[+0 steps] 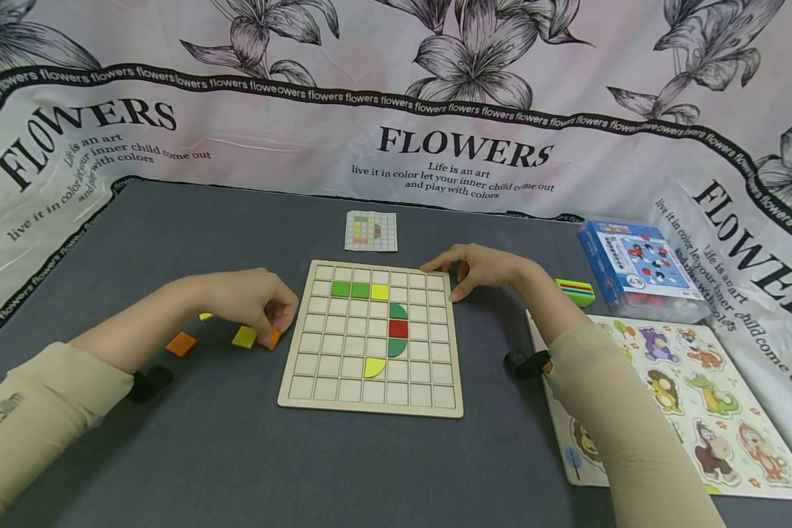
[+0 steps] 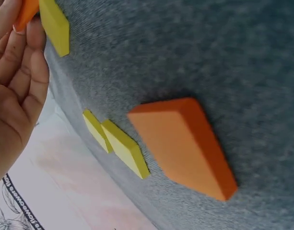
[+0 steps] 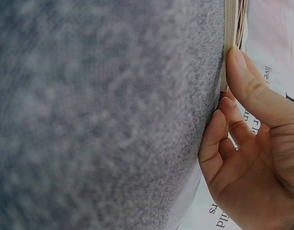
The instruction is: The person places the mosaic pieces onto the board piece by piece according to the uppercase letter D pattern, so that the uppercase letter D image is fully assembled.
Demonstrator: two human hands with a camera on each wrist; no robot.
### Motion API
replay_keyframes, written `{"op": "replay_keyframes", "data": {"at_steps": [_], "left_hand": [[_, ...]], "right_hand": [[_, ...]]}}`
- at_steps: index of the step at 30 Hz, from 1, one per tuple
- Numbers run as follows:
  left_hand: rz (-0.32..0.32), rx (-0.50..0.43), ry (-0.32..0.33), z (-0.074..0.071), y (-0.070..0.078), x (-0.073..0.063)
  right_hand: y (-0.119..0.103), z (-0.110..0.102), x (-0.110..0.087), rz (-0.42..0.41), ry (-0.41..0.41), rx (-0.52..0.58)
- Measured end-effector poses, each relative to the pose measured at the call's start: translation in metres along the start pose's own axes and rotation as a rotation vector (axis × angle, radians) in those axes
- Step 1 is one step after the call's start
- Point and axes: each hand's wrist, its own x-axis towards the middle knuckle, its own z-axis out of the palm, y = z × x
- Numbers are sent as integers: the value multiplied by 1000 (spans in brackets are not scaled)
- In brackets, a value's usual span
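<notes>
The wooden grid board (image 1: pixel 376 409) lies in the middle of the head view. It bears green squares, yellow pieces, a red square and green rounded pieces. At its left edge my left hand (image 1: pixel 254 301) pinches an orange block (image 2: pixel 26 13) between thumb and fingers. A yellow block (image 1: pixel 244 337) lies right beside those fingertips. Farther left are a loose orange square block (image 1: pixel 181 344) and yellow blocks (image 2: pixel 125 148), partly hidden by the arm in the head view. My right hand (image 1: pixel 482 265) grips the board's far right corner, thumb against its side edge (image 3: pixel 229 43).
A small printed grid card (image 1: pixel 371 232) lies beyond the board. To the right are a striped stack of blocks (image 1: pixel 574 292), a blue boxed set (image 1: pixel 647 264) and an animal puzzle board (image 1: pixel 683 381), partly under the right forearm. A flower-printed cloth (image 1: pixel 290 161) hangs behind.
</notes>
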Motion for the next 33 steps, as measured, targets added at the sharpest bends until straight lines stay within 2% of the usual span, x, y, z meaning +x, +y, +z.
{"op": "replay_keyframes", "data": {"at_steps": [5,10,20,23,33], "left_hand": [[52,-51,11,-6,3,1],[107,-78,34,-8,12,7],[161,-27,117,-1,33,28],[180,-22,110,4,39,35],[244,-25,27,19,53,49]], "right_hand": [[0,0,0,-1,2,-1],[-1,-1,0,-6,-3,-6],[0,0,0,-8,-3,-2],[0,0,0,-7,-3,-4],[-2,0,-1,-9,2,-2]]}}
